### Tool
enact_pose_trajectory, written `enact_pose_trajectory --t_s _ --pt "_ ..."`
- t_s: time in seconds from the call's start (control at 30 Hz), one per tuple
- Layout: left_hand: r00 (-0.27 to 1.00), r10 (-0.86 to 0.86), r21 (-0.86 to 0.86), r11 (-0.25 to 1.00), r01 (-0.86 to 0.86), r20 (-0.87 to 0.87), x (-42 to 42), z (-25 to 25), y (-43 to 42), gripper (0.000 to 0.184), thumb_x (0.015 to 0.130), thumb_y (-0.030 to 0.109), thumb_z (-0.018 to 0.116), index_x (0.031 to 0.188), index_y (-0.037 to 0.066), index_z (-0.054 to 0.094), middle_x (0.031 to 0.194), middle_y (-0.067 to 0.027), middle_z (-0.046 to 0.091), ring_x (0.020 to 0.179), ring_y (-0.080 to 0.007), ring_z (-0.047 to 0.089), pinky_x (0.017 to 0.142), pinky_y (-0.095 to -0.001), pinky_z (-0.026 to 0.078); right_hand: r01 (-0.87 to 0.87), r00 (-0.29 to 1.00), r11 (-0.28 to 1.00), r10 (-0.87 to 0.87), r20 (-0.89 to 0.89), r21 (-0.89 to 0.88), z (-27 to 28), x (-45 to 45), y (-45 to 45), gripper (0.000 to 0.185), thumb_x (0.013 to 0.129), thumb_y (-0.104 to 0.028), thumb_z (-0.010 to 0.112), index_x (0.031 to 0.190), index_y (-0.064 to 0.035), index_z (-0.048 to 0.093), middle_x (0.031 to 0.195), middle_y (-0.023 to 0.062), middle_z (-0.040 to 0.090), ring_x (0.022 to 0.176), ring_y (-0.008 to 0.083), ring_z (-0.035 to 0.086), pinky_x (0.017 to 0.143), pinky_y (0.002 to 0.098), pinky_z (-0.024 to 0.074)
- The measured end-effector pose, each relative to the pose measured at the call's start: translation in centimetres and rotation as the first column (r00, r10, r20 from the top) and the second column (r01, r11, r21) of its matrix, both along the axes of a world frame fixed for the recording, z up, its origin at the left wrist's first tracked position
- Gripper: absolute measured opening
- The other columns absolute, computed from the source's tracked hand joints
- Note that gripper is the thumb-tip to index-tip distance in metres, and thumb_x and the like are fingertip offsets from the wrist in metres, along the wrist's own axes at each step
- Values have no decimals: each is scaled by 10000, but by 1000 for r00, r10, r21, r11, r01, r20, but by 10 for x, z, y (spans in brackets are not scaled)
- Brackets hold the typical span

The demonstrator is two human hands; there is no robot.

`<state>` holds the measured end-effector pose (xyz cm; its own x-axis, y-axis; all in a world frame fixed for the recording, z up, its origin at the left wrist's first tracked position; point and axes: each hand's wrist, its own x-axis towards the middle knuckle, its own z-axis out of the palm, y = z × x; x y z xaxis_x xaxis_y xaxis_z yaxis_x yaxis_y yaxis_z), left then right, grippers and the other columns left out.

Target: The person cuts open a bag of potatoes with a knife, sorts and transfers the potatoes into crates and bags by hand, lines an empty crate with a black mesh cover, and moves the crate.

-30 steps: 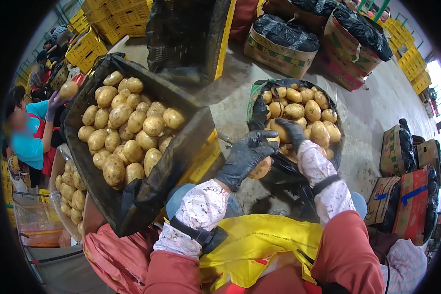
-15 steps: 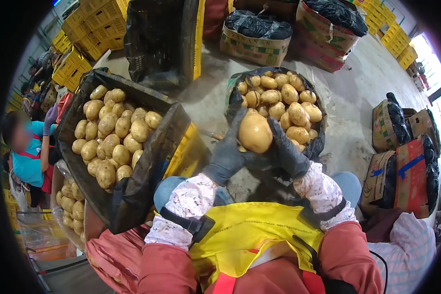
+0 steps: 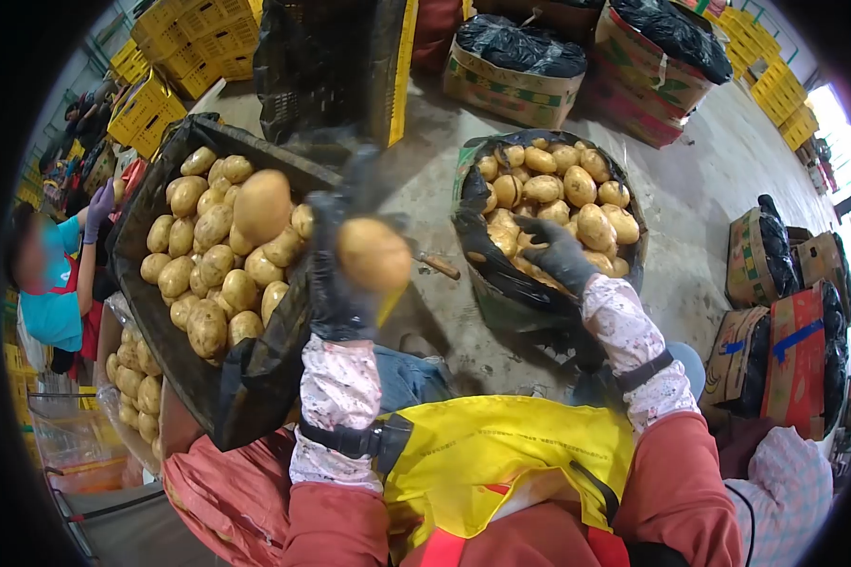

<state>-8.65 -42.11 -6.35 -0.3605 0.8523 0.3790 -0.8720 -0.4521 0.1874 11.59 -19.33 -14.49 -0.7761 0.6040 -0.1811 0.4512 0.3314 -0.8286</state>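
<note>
My left hand (image 3: pixel 345 274), in a dark glove, is blurred at the right edge of the black-lined crate (image 3: pixel 350 189). A large potato (image 3: pixel 374 255) shows against its palm side, held there. Another blurred potato (image 3: pixel 263 206) appears over the potatoes (image 3: pixel 214 265) in the crate, just left of that hand; whether it touches the hand is unclear. My right hand (image 3: pixel 556 255), also gloved, reaches over the near left part of the round black-lined container (image 3: pixel 501 274). Its fingers are spread above the potatoes (image 3: pixel 577 186), with nothing held.
A wooden-handled tool (image 3: pixel 440 266) lies on the floor between the containers. Cardboard boxes (image 3: pixel 511 90) with black plastic stand beyond, and more boxes (image 3: pixel 794 364) at right. A person (image 3: pixel 52 283) in blue holds something at far left, beside a bag of potatoes (image 3: pixel 137 387).
Both hands have parted from the large potato between them. My left hand has swung left to the crate, and my right hand has moved over the round container.
</note>
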Motion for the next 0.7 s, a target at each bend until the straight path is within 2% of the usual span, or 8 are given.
enact_pose_trajectory --t_s 0.1,0.2,0.37,0.43,0.5,0.57,0.67,0.7 --pt "847 144 -395 836 -381 -512 37 22 9 572 931 412 492 1322 2 410 1153 -138 584 794 -147 614 702 -293 528 -201 965 894 251 -75 401 -24 -26 -6 596 696 -184 658 1274 -140 521 1145 144 596 1037 297 581 901 379 452" --pt "776 122 -370 826 -425 -619 42 17 22 473 919 304 538 1240 -39 486 1127 -121 603 944 -157 607 772 -288 526 -368 929 897 362 74 245 -15 -47 -10 663 697 -217 683 1320 -141 470 1212 150 551 1125 270 530 957 353 413" --pt "832 41 -480 800 -359 -553 36 -1 31 336 857 117 625 1147 -42 567 1086 -91 623 925 -138 604 826 -250 490 -141 970 969 95 -225 -200 -7 -37 -21 616 710 -167 719 1272 -49 498 1129 117 602 1010 208 584 880 295 462" --pt "821 -29 -539 767 -348 -570 39 -8 33 352 844 93 640 1159 -41 562 1069 -84 631 902 -132 605 816 -253 491 62 922 815 -268 -280 -576 -12 -27 -14 486 748 -76 704 1193 31 541 1075 84 624 894 167 619 781 255 512" --pt "651 -58 -478 730 -489 -757 51 -20 37 448 805 134 702 1207 10 547 961 -63 618 806 -90 582 669 -216 494 -92 843 197 -506 -182 -976 -7 -9 -10 450 806 -111 658 1218 -2 512 1109 113 599 996 190 578 875 290 484" --pt "538 -243 -543 662 -516 -807 58 -18 37 474 783 119 723 1217 40 550 938 -50 615 798 -73 569 678 -209 485 -160 809 -96 -583 -75 -982 2 15 -25 465 826 -152 647 1243 -19 489 1142 127 581 1038 203 560 914 310 470" --pt "267 -456 -516 607 -604 -849 73 -19 38 548 768 140 743 1267 95 522 999 -64 612 872 -82 568 768 -218 475 -514 724 110 -477 -499 -851 35 30 -51 553 851 -318 632 1296 -56 434 1222 138 533 1116 232 518 984 349 428" --pt "162 -362 -371 636 -677 -918 80 -18 38 657 734 179 770 1315 127 469 1049 -102 607 926 -136 581 807 -251 474 -416 768 93 -498 -404 -905 30 27 -46 568 862 -358 613 1307 -61 421 1237 130 525 1126 238 515 992 357 423"
